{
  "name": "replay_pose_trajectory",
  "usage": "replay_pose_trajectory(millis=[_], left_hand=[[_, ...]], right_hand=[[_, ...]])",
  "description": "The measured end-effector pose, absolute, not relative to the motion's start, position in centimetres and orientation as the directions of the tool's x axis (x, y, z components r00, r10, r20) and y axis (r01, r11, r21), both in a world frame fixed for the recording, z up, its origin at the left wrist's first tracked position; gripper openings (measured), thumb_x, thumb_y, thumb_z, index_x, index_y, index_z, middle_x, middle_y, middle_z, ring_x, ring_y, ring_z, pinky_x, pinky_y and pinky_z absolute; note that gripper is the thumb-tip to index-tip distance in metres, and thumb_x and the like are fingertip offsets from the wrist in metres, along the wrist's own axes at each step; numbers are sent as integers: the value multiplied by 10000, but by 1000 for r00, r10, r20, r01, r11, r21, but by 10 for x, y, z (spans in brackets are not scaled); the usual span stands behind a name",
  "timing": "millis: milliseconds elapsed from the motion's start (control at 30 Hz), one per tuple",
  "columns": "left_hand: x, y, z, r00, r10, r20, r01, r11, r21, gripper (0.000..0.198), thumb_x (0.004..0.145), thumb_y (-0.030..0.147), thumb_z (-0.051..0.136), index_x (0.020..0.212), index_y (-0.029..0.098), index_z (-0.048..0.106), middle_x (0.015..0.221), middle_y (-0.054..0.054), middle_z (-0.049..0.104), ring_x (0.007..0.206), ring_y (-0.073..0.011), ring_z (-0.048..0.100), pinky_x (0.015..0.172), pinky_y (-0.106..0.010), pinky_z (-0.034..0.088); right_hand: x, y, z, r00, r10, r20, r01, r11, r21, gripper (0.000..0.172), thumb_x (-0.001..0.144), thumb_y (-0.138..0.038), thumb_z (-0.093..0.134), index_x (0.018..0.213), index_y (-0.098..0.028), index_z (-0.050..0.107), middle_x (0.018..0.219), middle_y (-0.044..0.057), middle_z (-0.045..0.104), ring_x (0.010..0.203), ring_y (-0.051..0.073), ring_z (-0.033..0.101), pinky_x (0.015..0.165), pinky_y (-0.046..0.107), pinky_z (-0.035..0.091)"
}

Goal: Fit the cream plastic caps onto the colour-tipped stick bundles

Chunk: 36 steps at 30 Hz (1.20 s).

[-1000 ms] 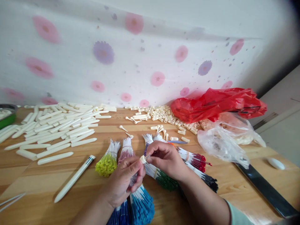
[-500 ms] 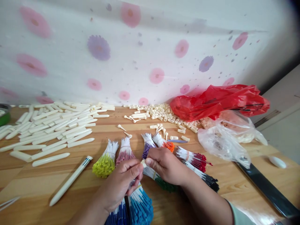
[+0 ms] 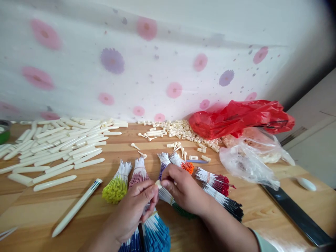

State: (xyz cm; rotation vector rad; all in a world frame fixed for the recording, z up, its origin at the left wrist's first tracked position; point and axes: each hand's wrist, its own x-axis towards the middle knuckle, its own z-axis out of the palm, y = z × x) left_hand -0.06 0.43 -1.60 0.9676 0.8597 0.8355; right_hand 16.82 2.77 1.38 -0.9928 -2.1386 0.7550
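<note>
Between my two hands is a small cream plastic piece [image 3: 158,184], mostly hidden by the fingertips. My left hand [image 3: 140,206] pinches it from the left, closed. From the other side my right hand [image 3: 183,190] has its thumb and forefinger closed on it. Beneath and around the hands lie bundles of thin pen refills: yellow [image 3: 115,187], pink [image 3: 139,171], light blue [image 3: 156,231], dark blue [image 3: 132,243], purple [image 3: 163,162], orange [image 3: 183,162], red [image 3: 214,180], black [image 3: 225,201] and green [image 3: 183,211]. The hands partly cover several bundles.
A multicolour pen [image 3: 77,206] lies left of the hands, near a heap of cream pen barrels [image 3: 60,150]. Slotted cream plastic parts [image 3: 181,128] are scattered at the back. A red bag [image 3: 241,119], a clear plastic bag [image 3: 246,164] and a dark flat strip [image 3: 294,213] lie right.
The whole view has shifted slightly, with the table's contents sitting a little lower in it. Both hands keep their pinch on the small piece.
</note>
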Motion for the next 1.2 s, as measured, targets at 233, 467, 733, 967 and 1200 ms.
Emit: replay_pose_trajectory(millis=[233, 467, 733, 967, 1200], left_hand=[[-1, 3, -16, 414, 878, -242, -211, 351, 912, 375, 791, 474, 568, 610, 157, 482, 466, 64, 412, 342, -21, 291, 348, -170, 165], [-1, 4, -20, 417, 874, -248, -178, 346, 921, 380, 794, 479, 558, 607, 158, 477, 436, 68, 382, 343, -26, 283, 355, -174, 160], [0, 5, -19, 397, 880, -262, -188, 357, 915, 384, 797, 480, 556, 606, 157, 476, 458, 64, 395, 342, -23, 280, 349, -173, 157], [-2, 5, -18, 404, 877, -260, -207, 364, 908, 381, 803, 479, 549, 612, 159, 467, 460, 64, 401, 347, -23, 285, 358, -174, 158], [-1, 4, -19, 408, 879, -248, -136, 327, 935, 393, 793, 495, 556, 615, 156, 468, 461, 65, 396, 353, -26, 294, 356, -180, 164]], right_hand=[[165, 23, 13, -447, 851, 276, 533, 502, -682, 267, 927, -304, 377, 690, -185, 403, 666, -6, 462, 608, 110, 430, 571, 218, 316], [163, 25, 11, -435, 867, 244, 567, 474, -674, 329, 936, -322, 365, 639, -182, 397, 596, -23, 430, 541, 96, 389, 525, 213, 279], [163, 25, 11, -435, 867, 244, 566, 474, -675, 276, 927, -292, 383, 678, -181, 426, 648, -9, 470, 582, 105, 425, 549, 213, 309], [163, 22, 14, -482, 808, 340, 475, 567, -673, 198, 918, -296, 395, 778, -175, 464, 788, 38, 520, 705, 131, 477, 628, 225, 361], [161, 22, 11, -425, 866, 263, 549, 477, -687, 329, 945, -326, 347, 654, -183, 408, 607, -21, 435, 548, 99, 393, 521, 215, 288]])
